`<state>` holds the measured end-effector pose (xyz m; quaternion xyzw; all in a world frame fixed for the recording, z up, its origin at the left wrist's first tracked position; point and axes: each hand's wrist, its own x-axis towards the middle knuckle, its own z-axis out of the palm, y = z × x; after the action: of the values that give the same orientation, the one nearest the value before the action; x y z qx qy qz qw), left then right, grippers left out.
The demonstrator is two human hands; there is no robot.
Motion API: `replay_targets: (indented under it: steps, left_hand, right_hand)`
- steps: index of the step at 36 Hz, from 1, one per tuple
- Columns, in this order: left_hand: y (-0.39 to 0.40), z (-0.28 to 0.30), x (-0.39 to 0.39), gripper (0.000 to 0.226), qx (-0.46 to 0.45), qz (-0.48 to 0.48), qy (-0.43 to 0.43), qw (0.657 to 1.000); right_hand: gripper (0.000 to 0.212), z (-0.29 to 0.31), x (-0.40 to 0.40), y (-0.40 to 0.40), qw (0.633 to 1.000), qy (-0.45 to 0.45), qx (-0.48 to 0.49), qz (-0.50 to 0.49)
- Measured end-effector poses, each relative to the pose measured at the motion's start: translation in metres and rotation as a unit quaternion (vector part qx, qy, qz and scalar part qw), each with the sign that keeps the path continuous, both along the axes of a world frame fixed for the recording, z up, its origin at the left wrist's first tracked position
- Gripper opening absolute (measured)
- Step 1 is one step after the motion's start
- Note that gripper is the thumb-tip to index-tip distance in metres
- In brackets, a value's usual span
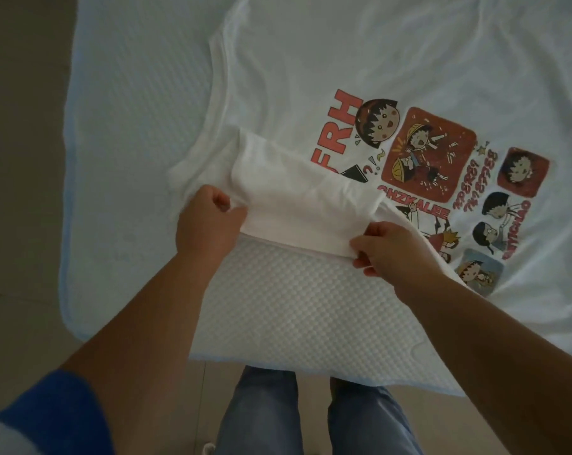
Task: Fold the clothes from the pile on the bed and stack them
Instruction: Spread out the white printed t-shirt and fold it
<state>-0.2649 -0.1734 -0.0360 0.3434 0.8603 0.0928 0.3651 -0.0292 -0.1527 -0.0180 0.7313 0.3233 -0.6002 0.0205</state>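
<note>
A white T-shirt with red cartoon prints lies spread over the bed, print side up. Its near sleeve is lifted and turned over onto the printed front, covering part of the red lettering. My left hand pinches the left end of that sleeve's edge. My right hand pinches the same edge farther right, beside the prints. Both hands hold the cloth just above the mattress.
The bed has a white textured cover with a pale blue rim, and its corner points toward me. Grey floor lies to the left. My legs in blue jeans stand at the bed's near edge.
</note>
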Motion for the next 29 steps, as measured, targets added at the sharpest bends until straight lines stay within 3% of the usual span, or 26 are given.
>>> replay_targets:
  steps: [2, 8, 13, 19, 24, 29]
  left_hand:
    - [-0.003, 0.002, 0.0, 0.025, 0.0, -0.007, 0.021, 1.0]
    - [0.015, 0.013, 0.006, 0.035, 0.089, -0.063, 0.081, 0.991]
    - [0.046, 0.001, 0.011, 0.054, 0.042, -0.068, 0.059, 0.995]
    - [0.05, 0.005, 0.016, 0.036, 0.07, -0.15, 0.145, 0.976]
    - [0.033, 0.027, 0.055, 0.023, 0.079, -0.245, 0.066, 0.964]
    - [0.007, 0.044, 0.114, 0.023, 0.058, -0.379, -0.024, 0.923]
  right_hand:
    - [0.003, 0.001, 0.003, 0.0, 1.0, -0.012, 0.017, 0.019]
    - [0.025, 0.003, 0.012, 0.008, 0.997, -0.015, 0.047, -0.051]
    - [0.018, -0.007, 0.008, 0.021, 0.993, -0.04, 0.093, -0.061]
    - [0.011, -0.013, 0.014, 0.018, 0.985, -0.097, 0.139, -0.018]
    - [0.008, 0.015, 0.05, -0.023, 0.979, -0.124, 0.161, 0.006]
    - [0.015, 0.04, 0.108, -0.086, 0.976, -0.181, 0.115, -0.02]
